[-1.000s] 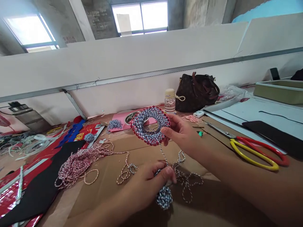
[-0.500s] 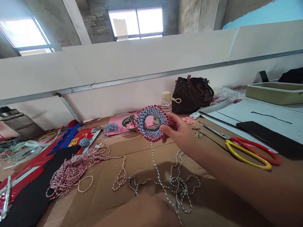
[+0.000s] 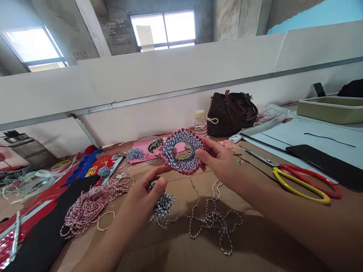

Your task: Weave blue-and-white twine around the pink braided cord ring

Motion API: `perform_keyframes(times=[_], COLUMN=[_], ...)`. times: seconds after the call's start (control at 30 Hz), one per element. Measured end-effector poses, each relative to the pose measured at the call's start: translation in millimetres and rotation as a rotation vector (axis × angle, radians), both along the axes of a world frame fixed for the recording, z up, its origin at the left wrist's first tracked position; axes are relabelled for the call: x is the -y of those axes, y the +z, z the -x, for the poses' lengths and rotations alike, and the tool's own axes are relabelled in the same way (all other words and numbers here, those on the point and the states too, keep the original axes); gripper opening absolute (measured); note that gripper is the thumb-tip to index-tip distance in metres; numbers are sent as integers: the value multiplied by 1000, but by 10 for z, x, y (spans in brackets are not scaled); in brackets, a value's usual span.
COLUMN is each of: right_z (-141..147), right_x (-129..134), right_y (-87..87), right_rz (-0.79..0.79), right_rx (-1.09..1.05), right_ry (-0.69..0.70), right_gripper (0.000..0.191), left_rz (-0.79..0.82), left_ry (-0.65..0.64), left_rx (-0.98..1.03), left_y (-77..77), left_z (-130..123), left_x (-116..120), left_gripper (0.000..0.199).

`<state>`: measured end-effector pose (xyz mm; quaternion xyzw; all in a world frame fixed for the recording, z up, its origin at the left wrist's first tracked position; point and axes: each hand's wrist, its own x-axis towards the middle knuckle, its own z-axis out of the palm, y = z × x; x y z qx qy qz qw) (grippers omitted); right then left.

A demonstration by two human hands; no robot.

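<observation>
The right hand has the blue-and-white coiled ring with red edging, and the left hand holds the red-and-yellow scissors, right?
No: the head view shows the left hand holding a ball of blue-and-white twine, not the scissors, which lie to the right. The right hand does have the coiled ring.

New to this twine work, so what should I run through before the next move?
Twine ring in the right hand's grip: ok.
Blue-and-white twine ball held in the left hand: ok.
Loose twine on the cardboard free of crossings: not ok, its loops overlap.
Strand from ring traceable to ball: cannot tell.
Scissors lying apart from the twine: ok.
</observation>
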<state>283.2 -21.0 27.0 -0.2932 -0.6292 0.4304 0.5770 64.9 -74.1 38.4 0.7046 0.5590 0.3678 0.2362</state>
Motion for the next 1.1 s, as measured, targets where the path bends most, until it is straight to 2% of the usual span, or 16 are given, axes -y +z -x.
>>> perform_keyframes(times=[0.1, 0.2, 0.4, 0.6, 1.1], right_z=[-5, 2, 22, 22, 45], right_x=[9, 31, 68, 70, 62], right_y=[-13, -12, -4, 2, -7], right_rz=[-9, -7, -42, -5, 56], right_rx=[44, 75, 112, 87, 3], right_ry=[-28, -37, -15, -16, 34], right_gripper=[50, 52, 48, 49, 43], left_rz=[-37, 3, 51, 69, 111], left_ry=[56, 75, -5, -42, -55], left_rx=[15, 48, 108, 126, 194], left_y=[51, 56, 49, 32, 11], left_z=[15, 23, 5, -8, -13], left_x=[4, -8, -3, -11, -27], left_gripper=[50, 50, 39, 42, 42])
